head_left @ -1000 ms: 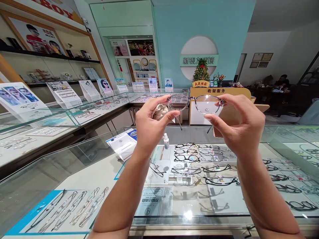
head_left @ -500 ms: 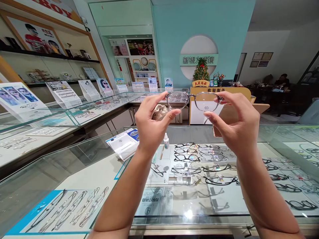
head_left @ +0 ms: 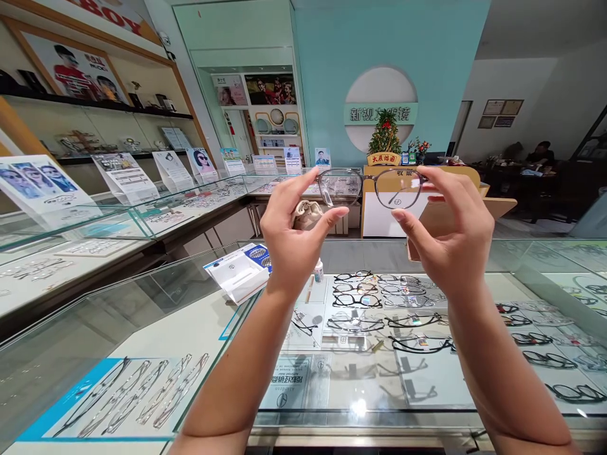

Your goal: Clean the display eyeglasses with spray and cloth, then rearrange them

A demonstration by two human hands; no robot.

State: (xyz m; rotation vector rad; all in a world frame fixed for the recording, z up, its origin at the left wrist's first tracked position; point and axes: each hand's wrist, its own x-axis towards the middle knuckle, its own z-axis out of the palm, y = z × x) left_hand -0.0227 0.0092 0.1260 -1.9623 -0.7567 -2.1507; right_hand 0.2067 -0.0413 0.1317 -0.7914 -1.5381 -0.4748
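Observation:
A pair of eyeglasses point(head_left: 368, 177) with thin dark rims and clear round lenses is held up above the glass counter, at arm's length. My left hand point(head_left: 296, 230) grips its left end, with index finger at the upper rim and thumb below. At the other end, my right hand point(head_left: 455, 234) pinches the frame near the hinge; its thumb lies under the right lens. A small logo shows in the right lens. Behind my left fingers stands a beige cloth pouch point(head_left: 307, 216), partly hidden. Below it on the counter is a small white bottle point(head_left: 318, 272).
Several eyeglasses point(head_left: 358, 300) lie in rows inside the glass display counter point(head_left: 360, 395). More frames rest on a blue-edged tray point(head_left: 61, 404) at left. A folded leaflet point(head_left: 237, 275) stands on the glass. Beyond, a cashier desk point(head_left: 459, 174) and a seated person point(head_left: 541, 155) appear.
The eyeglasses have tilted slightly, so their lenses look rounder and reflections differ. Both hands keep their hold. The view has shifted a little.

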